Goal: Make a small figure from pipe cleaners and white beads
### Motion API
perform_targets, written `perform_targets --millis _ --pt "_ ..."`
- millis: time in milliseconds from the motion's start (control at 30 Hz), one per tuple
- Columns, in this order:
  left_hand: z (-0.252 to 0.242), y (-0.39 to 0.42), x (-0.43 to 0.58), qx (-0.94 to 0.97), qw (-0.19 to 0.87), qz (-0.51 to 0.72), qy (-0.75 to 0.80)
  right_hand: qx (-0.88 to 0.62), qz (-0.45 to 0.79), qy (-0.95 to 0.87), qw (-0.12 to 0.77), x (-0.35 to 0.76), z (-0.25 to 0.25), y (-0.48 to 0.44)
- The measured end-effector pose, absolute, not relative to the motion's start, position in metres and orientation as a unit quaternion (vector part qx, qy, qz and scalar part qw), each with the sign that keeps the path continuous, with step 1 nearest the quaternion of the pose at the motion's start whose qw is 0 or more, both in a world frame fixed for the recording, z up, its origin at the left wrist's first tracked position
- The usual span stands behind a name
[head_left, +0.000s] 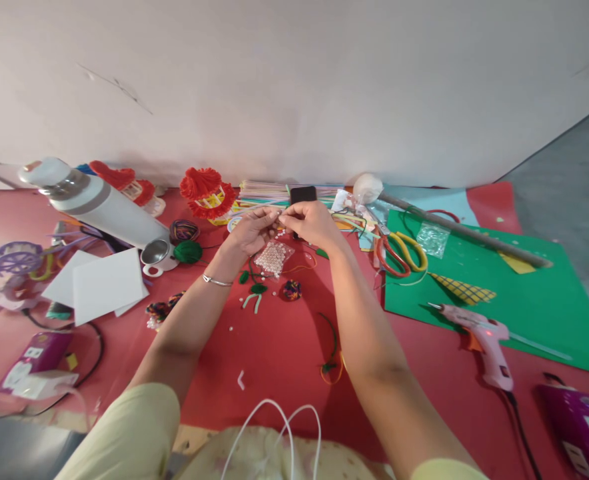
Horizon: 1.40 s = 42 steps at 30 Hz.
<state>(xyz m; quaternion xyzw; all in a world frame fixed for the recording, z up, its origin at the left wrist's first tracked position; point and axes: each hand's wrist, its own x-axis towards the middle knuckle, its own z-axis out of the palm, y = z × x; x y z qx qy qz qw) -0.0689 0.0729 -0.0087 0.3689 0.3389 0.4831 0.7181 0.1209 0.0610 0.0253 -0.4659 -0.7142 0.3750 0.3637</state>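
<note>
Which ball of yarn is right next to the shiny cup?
The green yarn ball. It sits right beside the shiny cup, while the dark multicoloured yarn ball lies behind it, nearer the wall.

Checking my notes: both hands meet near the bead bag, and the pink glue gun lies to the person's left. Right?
No: head view shows the pink glue gun to the person's right. The left hand and right hand do meet near the bead bag.
</note>
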Motion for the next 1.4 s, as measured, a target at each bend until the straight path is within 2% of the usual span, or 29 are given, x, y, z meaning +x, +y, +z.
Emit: perform_targets --millis 367,767,967,1100,1200,1300,1400 --pt "-0.020 0.078 -0.072 0.412 0.646 0.530 0.362 -0.476 0.389 -0.713 0.337 0.121 0.023 0.063" --pt "-0.021 0.073 -0.060 0.420 0.647 0.521 0.366 -0.482 0.360 -0.717 0.353 0.114 0.014 0.061" --pt "-0.016 0.070 -0.058 0.458 0.606 0.523 0.386 -0.464 0.388 -0.708 0.363 0.112 0.014 0.061" --pt "-0.007 0.071 -0.063 0.499 0.540 0.542 0.409 -0.459 0.395 -0.714 0.350 0.117 0.017 0.060" --pt "0.000 0.070 -0.065 0.560 0.440 0.547 0.439 -0.466 0.390 -0.712 0.351 0.120 0.021 0.059" --pt "0.006 0.066 -0.064 0.630 0.343 0.532 0.449 -0.433 0.453 -0.691 0.361 0.119 0.025 0.057" --pt "0.007 0.065 -0.064 0.642 0.312 0.539 0.447 -0.431 0.515 -0.654 0.349 0.119 0.025 0.056"
